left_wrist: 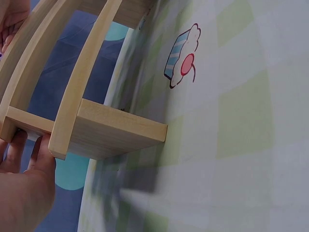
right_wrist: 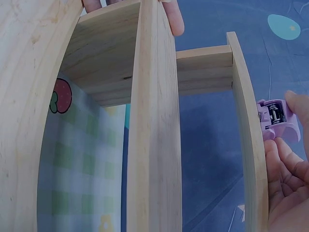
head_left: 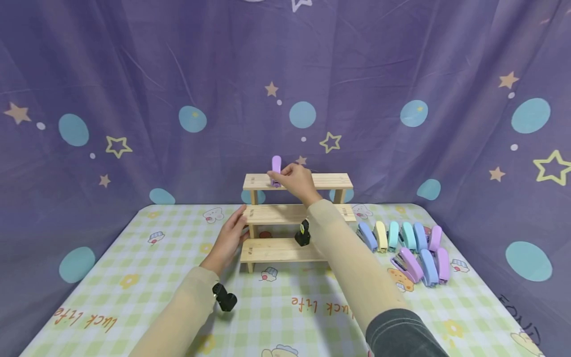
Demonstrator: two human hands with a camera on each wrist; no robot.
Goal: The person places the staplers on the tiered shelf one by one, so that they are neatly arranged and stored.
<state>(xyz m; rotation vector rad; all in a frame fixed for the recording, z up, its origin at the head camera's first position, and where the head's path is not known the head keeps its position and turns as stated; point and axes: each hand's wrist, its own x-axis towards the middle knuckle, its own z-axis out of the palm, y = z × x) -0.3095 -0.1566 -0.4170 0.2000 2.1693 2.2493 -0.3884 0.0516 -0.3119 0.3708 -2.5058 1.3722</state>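
A light purple stapler stands on the left part of the top shelf of a three-tier wooden rack. My right hand pinches it between thumb and fingers. Seen from the right wrist, the stapler's end with its metal spring part sits right at the shelf board. My left hand grips the left end of the rack at the middle shelf. In the left wrist view its fingers curl against the rack's side piece.
Right of the rack, several staplers stand in two rows: blue, yellow, mint and purple. A checked cloth covers the table. A purple curtain hangs behind it.
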